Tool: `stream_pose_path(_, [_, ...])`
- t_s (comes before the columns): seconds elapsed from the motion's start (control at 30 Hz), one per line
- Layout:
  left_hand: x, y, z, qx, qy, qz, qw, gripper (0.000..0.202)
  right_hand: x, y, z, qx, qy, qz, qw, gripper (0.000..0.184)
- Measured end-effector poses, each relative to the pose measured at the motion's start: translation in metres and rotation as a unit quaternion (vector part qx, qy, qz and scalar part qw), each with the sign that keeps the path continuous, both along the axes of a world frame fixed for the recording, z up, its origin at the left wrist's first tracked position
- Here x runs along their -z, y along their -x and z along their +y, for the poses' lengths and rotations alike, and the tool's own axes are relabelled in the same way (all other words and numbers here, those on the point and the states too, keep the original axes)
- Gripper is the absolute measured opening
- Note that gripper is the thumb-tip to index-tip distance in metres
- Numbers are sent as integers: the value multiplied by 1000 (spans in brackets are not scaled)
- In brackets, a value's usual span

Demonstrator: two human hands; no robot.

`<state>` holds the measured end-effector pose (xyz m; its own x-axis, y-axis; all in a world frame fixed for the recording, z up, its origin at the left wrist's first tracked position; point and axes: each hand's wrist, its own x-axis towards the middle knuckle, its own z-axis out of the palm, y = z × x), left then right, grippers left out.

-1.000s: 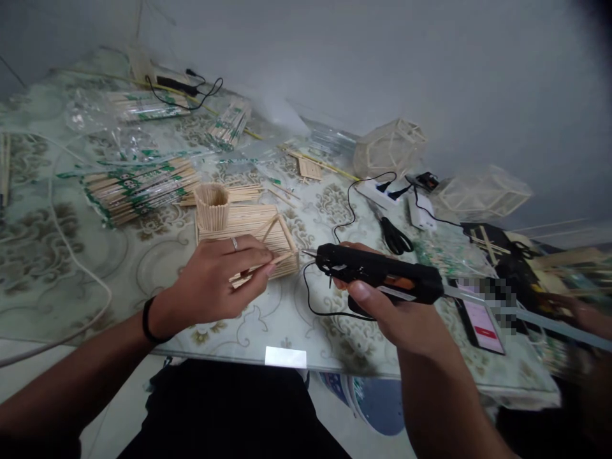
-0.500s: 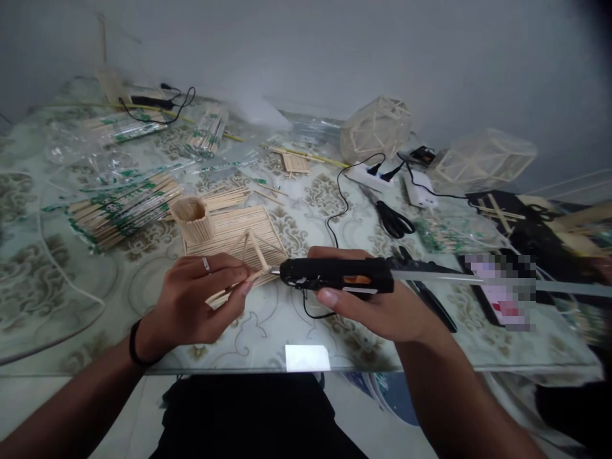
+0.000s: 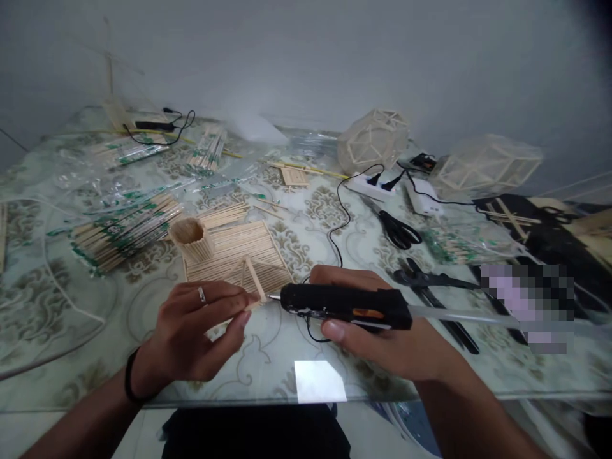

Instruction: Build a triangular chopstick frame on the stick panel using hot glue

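Note:
My left hand [image 3: 196, 328], with a ring and a black wristband, pinches the near end of a small frame of wooden sticks [image 3: 253, 277] between thumb and fingers. My right hand [image 3: 382, 350] is wrapped around a black hot glue gun [image 3: 335, 303], which lies sideways in it. A long translucent glue stick [image 3: 454, 315] juts from the gun's back. The metal nozzle [image 3: 274, 296] points left at the pinched end; whether it touches is too small to tell. Behind the frame lies a flat panel of sticks [image 3: 239, 239] with a round stick cup [image 3: 191, 239] on its left corner.
Bagged sticks [image 3: 129, 229] lie at left. Scissors [image 3: 399, 229], pliers [image 3: 430, 287] and a white power strip [image 3: 370, 187] are at right. Two stick polyhedra [image 3: 373, 140] stand at the back. The gun's black cord [image 3: 337, 223] crosses the table, whose glass edge [image 3: 239, 405] is near me.
The whole view has shifted, so the table and both hands sit lower in the picture. My grips stay the same, and the nozzle is still at the stick frame's near end.

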<state>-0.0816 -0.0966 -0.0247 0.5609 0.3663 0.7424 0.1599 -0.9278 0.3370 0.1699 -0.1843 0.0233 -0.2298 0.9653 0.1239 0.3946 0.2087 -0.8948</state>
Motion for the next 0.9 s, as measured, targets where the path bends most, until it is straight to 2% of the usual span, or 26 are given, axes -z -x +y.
stream_pose_path(0.17, [-2, 1, -1, 4, 5, 5, 1000, 16, -6, -2, 1, -15, -47, -74, 996, 23])
stream_pose_path(0.37, [-2, -1, -2, 18, 28, 5, 999, 15, -23, -8, 6, -54, -83, -145, 984, 17])
stream_pose_path(0.5, [1, 0, -4, 13, 43, 7, 999, 14, -27, -6, 6, -63, -96, -151, 982, 14])
stream_pose_path(0.57, [3, 1, -4, 10, 46, 12, 999, 14, -28, -4, 6, -57, -99, -147, 982, 19])
stream_pose_path(0.73, [7, 2, -6, 18, 48, 20, 998, 15, -36, -1, 4, -54, -65, -184, 979, 50])
stream_pose_path(0.8, [8, 2, -6, 17, 50, 18, 998, 15, -40, -2, 1, -52, -74, -216, 972, 47])
stream_pose_path(0.9, [8, 2, -7, 10, 55, 2, 998, 14, -44, -3, -7, -52, -88, -270, 957, 33])
